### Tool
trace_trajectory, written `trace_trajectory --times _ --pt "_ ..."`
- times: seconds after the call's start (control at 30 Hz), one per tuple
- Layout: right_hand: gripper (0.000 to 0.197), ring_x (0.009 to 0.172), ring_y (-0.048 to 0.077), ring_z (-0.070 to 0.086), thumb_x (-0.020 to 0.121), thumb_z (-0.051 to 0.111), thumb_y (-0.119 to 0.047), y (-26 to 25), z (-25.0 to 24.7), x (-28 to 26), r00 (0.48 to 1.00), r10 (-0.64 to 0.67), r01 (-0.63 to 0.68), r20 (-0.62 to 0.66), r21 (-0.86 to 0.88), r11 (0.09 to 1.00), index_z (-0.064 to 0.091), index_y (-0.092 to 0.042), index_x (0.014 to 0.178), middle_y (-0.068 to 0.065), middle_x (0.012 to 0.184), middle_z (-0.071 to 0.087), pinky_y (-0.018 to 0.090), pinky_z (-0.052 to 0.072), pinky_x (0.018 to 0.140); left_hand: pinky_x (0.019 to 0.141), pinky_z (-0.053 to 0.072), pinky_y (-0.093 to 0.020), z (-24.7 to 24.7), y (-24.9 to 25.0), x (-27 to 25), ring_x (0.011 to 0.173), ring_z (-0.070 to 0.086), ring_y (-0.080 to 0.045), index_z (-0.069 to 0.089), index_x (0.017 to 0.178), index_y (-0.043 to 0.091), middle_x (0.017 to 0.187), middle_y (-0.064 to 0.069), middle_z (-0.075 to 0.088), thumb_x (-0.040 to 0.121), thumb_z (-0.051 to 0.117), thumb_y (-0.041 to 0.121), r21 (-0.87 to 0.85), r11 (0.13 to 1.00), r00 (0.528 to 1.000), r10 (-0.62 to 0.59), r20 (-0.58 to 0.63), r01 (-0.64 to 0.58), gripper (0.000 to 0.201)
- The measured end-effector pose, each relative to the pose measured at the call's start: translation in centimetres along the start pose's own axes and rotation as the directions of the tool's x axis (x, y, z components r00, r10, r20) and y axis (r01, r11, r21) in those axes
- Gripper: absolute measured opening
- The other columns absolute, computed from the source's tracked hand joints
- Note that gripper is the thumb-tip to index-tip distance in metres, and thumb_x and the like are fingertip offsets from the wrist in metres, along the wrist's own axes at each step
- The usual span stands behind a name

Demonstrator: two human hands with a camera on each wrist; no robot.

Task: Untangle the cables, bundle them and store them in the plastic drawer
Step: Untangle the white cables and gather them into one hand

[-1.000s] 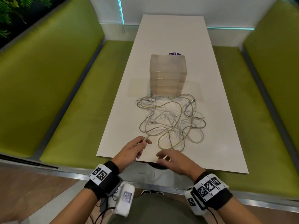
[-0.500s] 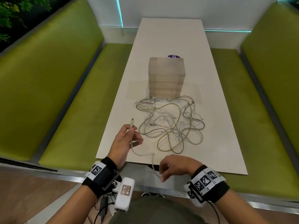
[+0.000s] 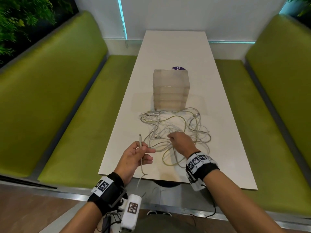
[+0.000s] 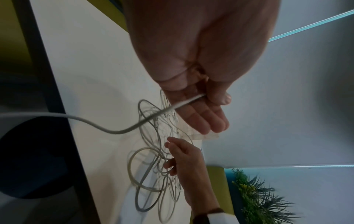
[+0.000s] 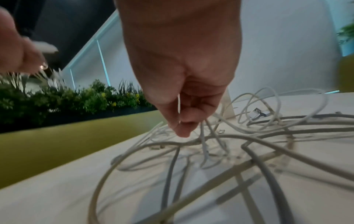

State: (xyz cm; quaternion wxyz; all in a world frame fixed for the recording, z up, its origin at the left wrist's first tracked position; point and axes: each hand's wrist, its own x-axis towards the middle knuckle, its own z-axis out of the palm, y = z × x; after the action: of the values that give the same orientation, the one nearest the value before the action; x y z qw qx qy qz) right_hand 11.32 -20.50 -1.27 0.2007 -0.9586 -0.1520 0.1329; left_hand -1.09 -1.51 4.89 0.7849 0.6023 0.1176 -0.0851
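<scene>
Left hand (image 3: 134, 155) raised palm-up near the body, thumb (image 4: 220, 97) pressing a white cable (image 3: 141, 148) against the fingers (image 4: 203, 116), which lie fairly straight; the cable's plug end sticks up past the grip and the rest trails down off the wrist side. Right hand (image 3: 180, 142) reaches further forward, palm down, fingers (image 5: 184, 125) curled downward into the cable tangle (image 3: 176, 130), pinching thin strands at the tips. Both forearms extended forward, each wrist wearing a black strap with printed markers.
</scene>
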Motion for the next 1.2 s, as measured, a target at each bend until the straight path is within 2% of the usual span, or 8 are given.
trace_trajectory --times 0.13,0.4,0.47,0.6,0.73,0.87,0.97,1.2 --pt "0.023 0.102 0.032 0.06 0.094 0.043 -0.013 -0.3 1.2 1.0 0.999 -0.008 0.017 0.036 -0.26 0.965 0.06 -0.011 0.109 0.01 0.111 0.06 0.035 0.046 0.078 0.074 0.058 -0.031 0.0 0.0 0.2 0.072 0.068 -0.018 0.06 0.108 0.004 0.103 -0.012 0.073 0.094 0.05 0.01 -0.003 1.0 1.0 -0.012 0.003 0.012 0.018" --pt "0.024 0.095 0.035 0.059 0.093 0.042 -0.019 -0.4 1.3 1.2 0.995 -0.024 0.052 0.097 -0.297 0.954 0.053 -0.005 0.11 0.013 0.112 0.055 0.035 0.036 0.067 0.077 0.058 -0.032 -0.4 -0.5 0.9 0.089 0.071 -0.027 0.06 0.105 -0.001 0.103 -0.018 0.072 0.093 0.052 0.008 -0.052 0.998 0.999 -0.036 -0.037 0.034 0.017" --pt "0.022 0.091 0.036 0.06 0.094 0.041 -0.02 -0.7 1.0 0.7 0.997 -0.028 0.044 0.077 -0.217 0.975 0.051 -0.005 0.107 0.013 0.109 0.054 0.035 0.038 0.066 0.078 0.058 -0.032 -0.5 -0.8 1.0 0.092 0.071 -0.028 0.06 0.107 -0.002 0.103 -0.019 0.072 0.093 0.053 0.007 -0.068 0.997 0.998 -0.04 -0.044 0.037 0.018" --pt "0.013 0.075 0.021 0.057 0.097 0.042 -0.022 -1.1 -1.5 -0.7 0.995 -0.02 0.043 -0.096 0.24 0.97 0.052 -0.013 0.095 0.001 0.087 0.061 0.035 0.044 0.067 0.078 0.058 -0.032 -0.7 -1.1 1.5 0.097 0.07 -0.027 0.06 0.108 -0.002 0.108 -0.019 0.07 0.093 0.052 0.006 -0.102 0.994 0.996 -0.047 -0.071 0.04 0.019" --pt "0.005 0.066 -0.001 0.054 0.089 0.06 -0.015 -2.2 -3.7 -3.0 0.988 -0.034 0.116 -0.152 0.57 0.813 0.063 -0.019 0.089 -0.011 0.079 0.063 0.012 0.041 0.062 0.087 0.056 -0.035 0.4 -1.2 2.9 0.103 0.067 -0.024 0.063 0.108 0.004 0.112 -0.013 0.069 0.092 0.054 0.009 -0.14 0.99 0.993 -0.045 -0.112 0.029 0.018" --pt "0.005 0.076 0.008 0.063 0.086 0.064 -0.013 -2.9 -3.3 -3.6 0.992 -0.054 0.116 -0.11 0.693 0.711 0.066 -0.017 0.088 -0.002 0.081 0.07 0.017 0.046 0.068 0.095 0.051 -0.037 2.7 -0.4 4.5 0.109 0.064 -0.022 0.064 0.107 0.011 0.113 -0.009 0.068 0.093 0.054 0.009 -0.106 0.994 0.996 -0.026 -0.081 0.018 0.018" --pt "0.001 0.072 0.008 0.064 0.087 0.064 -0.016 -3.4 -2.6 -3.4 0.993 -0.037 0.108 -0.11 0.757 0.645 0.064 -0.017 0.086 0.002 0.081 0.072 0.019 0.046 0.065 0.085 0.054 -0.027 4.3 0.0 5.2 0.103 0.066 -0.017 0.06 0.116 0.011 0.112 -0.007 0.07 0.094 0.053 0.008 -0.084 0.996 0.999 0.004 -0.034 -0.006 0.024" --pt "0.012 0.059 0.003 0.056 0.086 0.066 -0.014 -3.2 -2.5 -3.1 0.996 -0.088 0.082 -0.035 0.773 0.629 0.058 -0.012 0.095 -0.01 0.08 0.063 0.017 0.044 0.056 0.073 0.056 -0.029 5.2 0.6 5.5 0.09 0.064 -0.026 0.064 0.109 -0.001 0.104 -0.018 0.069 0.099 0.046 0.017 -0.079 0.997 0.998 0.009 -0.069 -0.014 0.027"
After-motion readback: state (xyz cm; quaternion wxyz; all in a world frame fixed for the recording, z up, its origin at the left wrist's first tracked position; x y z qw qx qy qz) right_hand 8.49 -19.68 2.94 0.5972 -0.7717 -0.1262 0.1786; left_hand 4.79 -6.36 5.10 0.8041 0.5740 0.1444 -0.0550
